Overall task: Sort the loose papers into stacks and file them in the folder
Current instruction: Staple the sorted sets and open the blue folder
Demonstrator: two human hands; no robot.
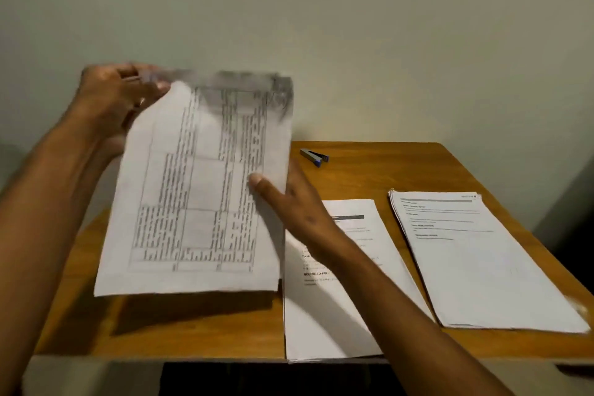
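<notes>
A sheaf of papers [199,196] with a printed table on its top sheet is held up above the left half of the wooden table [385,167]. My left hand [119,100] grips its top left corner, which is blurred. My right hand [289,199] holds its right edge, thumb on the front. Two stacks of printed papers lie flat: a middle stack [334,315] under my right forearm, overhanging the front edge, and a right stack [475,260] near the table's right side. No folder is in view.
A small grey and blue stapler [315,157] lies near the table's back edge, close to the pale wall [353,26]. Bare wood shows beneath the raised sheaf and between the two stacks. A dark gap lies below the table's front edge.
</notes>
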